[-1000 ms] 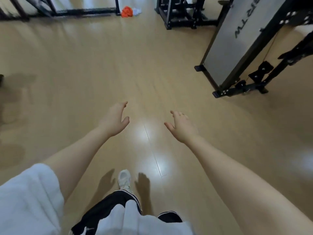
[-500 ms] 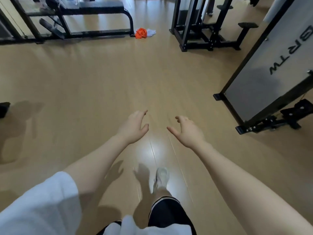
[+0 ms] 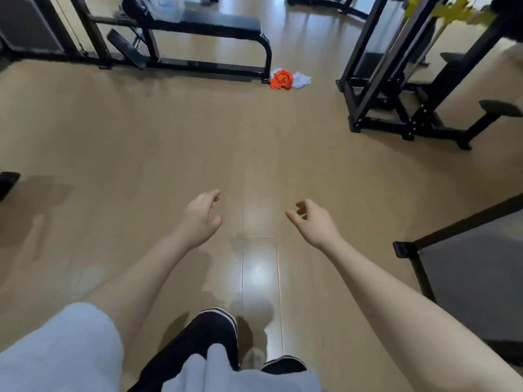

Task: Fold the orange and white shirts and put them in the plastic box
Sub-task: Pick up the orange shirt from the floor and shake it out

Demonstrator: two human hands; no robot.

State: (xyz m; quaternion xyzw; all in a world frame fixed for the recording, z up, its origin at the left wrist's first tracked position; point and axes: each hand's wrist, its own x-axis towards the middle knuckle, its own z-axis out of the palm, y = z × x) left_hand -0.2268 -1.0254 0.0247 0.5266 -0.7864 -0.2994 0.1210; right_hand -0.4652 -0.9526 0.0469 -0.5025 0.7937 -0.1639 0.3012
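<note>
both hands held out — left hand (image 3: 199, 219), right hand (image 3: 314, 222) — fingers loosely curled, empty.

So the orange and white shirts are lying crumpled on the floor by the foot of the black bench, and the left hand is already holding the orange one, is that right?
Not quite. The head view shows the left hand holding nothing, fingers loosely curled, far from the orange shirt. The rest stands: both it and the white shirt lie crumpled on the floor by the foot of the black bench.

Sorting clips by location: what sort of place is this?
Most likely a gym: a black padded bench, black steel machine frames and a bare wood-look floor.
</note>
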